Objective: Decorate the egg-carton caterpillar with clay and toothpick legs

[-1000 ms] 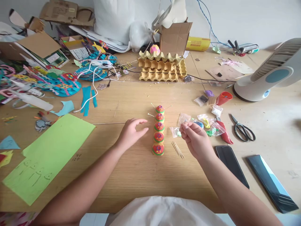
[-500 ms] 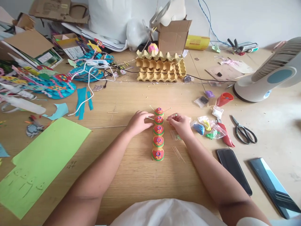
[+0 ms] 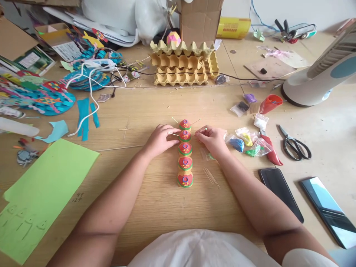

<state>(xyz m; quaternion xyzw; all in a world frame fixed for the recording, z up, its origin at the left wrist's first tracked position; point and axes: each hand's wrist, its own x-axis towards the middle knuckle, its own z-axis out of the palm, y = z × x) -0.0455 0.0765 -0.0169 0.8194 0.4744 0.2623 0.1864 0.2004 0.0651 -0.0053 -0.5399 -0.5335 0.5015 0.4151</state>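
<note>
A strip of egg carton cups stands upright in a line on the table, with red tops, green rims and yellow-and-blue clay faces. Two toothpicks with pale tips stick out of the farthest cup, one to each side. My left hand is curled against the left side of the second cup, thumb and finger steadying the strip. A pale-tipped toothpick juts left from that cup, by those fingers. To the right of the same cup, my right hand pinches a toothpick with a pale green tip; its point is close to the cup.
Loose toothpicks lie near my right forearm. Right of them are clay bags, scissors, a red cup and two phones. Egg cartons stand behind. Green paper lies left; a fan stands right.
The camera view has shifted, so the scene sits slightly differently. My right hand still pinches the toothpick beside the second cup; my left hand stays against the strip.
</note>
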